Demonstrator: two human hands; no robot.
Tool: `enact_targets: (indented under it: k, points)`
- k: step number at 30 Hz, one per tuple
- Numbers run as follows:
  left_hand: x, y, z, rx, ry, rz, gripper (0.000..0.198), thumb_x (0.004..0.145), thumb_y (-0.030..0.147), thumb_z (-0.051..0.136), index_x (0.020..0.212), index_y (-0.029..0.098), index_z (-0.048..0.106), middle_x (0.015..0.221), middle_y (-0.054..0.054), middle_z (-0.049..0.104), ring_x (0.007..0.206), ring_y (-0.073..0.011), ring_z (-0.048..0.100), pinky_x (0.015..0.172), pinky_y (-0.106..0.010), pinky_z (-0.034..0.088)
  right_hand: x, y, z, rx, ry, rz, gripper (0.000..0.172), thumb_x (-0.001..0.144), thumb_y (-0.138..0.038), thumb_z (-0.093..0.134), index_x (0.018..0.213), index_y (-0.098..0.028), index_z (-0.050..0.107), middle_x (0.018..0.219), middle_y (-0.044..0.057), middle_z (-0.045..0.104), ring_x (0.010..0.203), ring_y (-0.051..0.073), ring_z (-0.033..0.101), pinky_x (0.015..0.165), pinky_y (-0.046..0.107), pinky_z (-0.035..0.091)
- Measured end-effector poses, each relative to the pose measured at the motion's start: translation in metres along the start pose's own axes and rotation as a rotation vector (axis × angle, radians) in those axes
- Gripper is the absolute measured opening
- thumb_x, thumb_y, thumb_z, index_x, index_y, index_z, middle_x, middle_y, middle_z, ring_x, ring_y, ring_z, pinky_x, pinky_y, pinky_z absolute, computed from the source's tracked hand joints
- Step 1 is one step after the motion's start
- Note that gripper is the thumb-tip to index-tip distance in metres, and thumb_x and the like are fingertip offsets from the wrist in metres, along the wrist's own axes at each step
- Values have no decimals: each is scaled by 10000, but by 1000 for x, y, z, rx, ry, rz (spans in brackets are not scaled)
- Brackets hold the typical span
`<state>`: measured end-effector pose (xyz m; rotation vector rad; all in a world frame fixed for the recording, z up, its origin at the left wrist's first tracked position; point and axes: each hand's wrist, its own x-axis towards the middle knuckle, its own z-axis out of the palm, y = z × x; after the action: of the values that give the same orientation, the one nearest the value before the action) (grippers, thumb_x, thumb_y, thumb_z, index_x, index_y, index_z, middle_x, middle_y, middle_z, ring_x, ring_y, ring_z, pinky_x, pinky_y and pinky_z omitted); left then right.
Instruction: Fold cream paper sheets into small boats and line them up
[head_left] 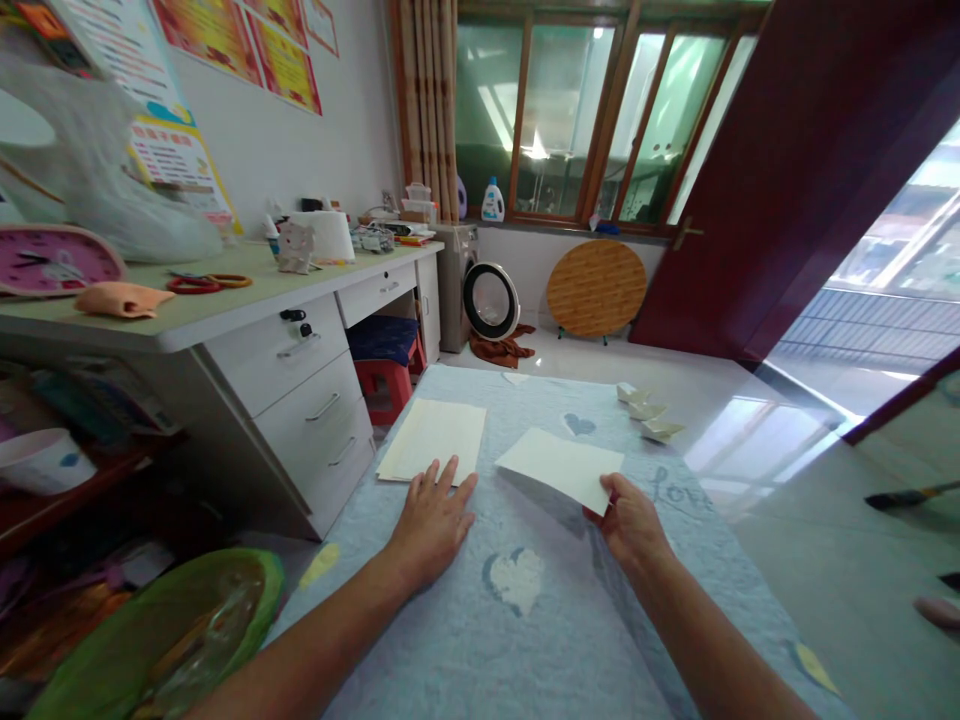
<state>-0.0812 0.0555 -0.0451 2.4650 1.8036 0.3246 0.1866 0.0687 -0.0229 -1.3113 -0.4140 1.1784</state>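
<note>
- Currently, left hand (433,525) palm down and flat, fingers (447,482) spread wide, tips resting on the near edge of the left sheet (433,438), no grip on the paper.
- Right hand (631,522) closed in a pinch on the near corner of the right sheet (561,468), fingers (624,497) curled around the paper's edge, sheet raised and tilted off the quilt.
- Both sheets cream-coloured and rectangular, just apart, over a pale blue quilt (420,650) printed with hearts and the word "love".
- Beyond the right sheet, three small paper folds (643,412) in a row along the quilt's far right edge.
- Left of the quilt, a white desk (300,370) with drawers, and on its top, scissors (210,282), a pink clock (52,260) and a tissue roll (322,235).
- Beneath the desk's far end, a red stool (382,392).
- Farther back, a washer (454,280) and a round wooden tabletop (596,287) against the wall.
- At right, a dark red door (750,170) standing open.
- Lower left, a green basin (157,630).
</note>
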Motion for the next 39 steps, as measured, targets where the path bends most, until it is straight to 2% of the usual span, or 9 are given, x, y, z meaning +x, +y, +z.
enact_targets:
  k: [6, 12, 16, 23, 27, 30, 34, 36, 39]
  points:
    - [-8, 56, -22, -152, 53, 309, 732, 746, 231, 742, 1418, 264, 453, 1551, -104, 366, 1318, -319, 429, 1083, -480, 398, -54, 21, -13, 140, -8, 130, 276, 650, -243, 648, 921, -210, 609, 787, 12, 724, 667, 192, 671, 540, 288, 565]
    - [-7, 79, -14, -166, 120, 363, 182, 876, 130, 579, 974, 220, 704, 1266, -92, 643, 1067, -262, 596, 892, -408, 546, -94, 28, -29, 57, -306, 102, 382, 665, -344, 714, 1021, -213, 664, 968, 75, 734, 784, 226, 676, 559, 297, 553]
    - [-12, 70, -13, -319, 192, 330, 221, 880, 109, 558, 959, 224, 730, 1151, -82, 700, 995, -235, 640, 839, -364, 563, -83, 11, -48, -334, -367, -94, 297, 651, -267, 671, 939, -196, 696, 837, 49, 708, 778, 225, 632, 637, 305, 523]
    - [-24, 67, -16, -440, 168, 351, 144, 854, 203, 631, 949, 219, 739, 1044, -87, 731, 890, -234, 649, 776, -346, 552, -55, -1, -67, -790, -394, -505, 690, 570, -236, 759, 1247, -281, 631, 1303, 120, 552, 1120, 310, 555, 884, 434, 505]
    - [-32, 69, -13, -454, 100, 359, 172, 848, 155, 581, 915, 216, 727, 970, -74, 733, 863, -227, 628, 773, -333, 518, -58, -1, -76, -970, -569, -722, 322, 682, -222, 722, 974, -352, 766, 1356, 74, 551, 1265, 330, 459, 1074, 513, 338]
    - [-36, 70, -11, -533, 17, 324, 176, 862, 163, 540, 870, 211, 709, 870, -56, 726, 833, -219, 628, 760, -314, 483, -59, -1, -80, -948, -686, -667, 169, 784, -243, 639, 848, -328, 771, 1128, 67, 683, 1094, 290, 584, 989, 458, 412]
    - [-34, 72, -11, -647, -112, 79, 187, 892, 237, 510, 778, 190, 650, 724, -29, 676, 698, -190, 623, 643, -270, 418, -52, 1, -75, -911, -651, -424, 227, 840, -336, 553, 739, -227, 725, 737, 36, 677, 705, 215, 606, 675, 311, 460]
    - [-29, 74, -11, -712, -154, -20, 134, 877, 232, 522, 902, 180, 644, 693, -1, 656, 659, -173, 622, 627, -257, 401, -45, 2, -70, -911, -610, -325, 267, 834, -363, 527, 717, -189, 693, 689, 29, 659, 647, 195, 578, 611, 282, 422]
    - [-23, 77, -10, -736, -157, -97, 420, 859, 202, 528, 1276, 158, 515, 700, 31, 646, 682, -168, 633, 667, -251, 411, -37, 3, -63, -950, -553, -331, 267, 833, -369, 499, 786, -170, 671, 758, 42, 681, 703, 197, 587, 638, 277, 408]
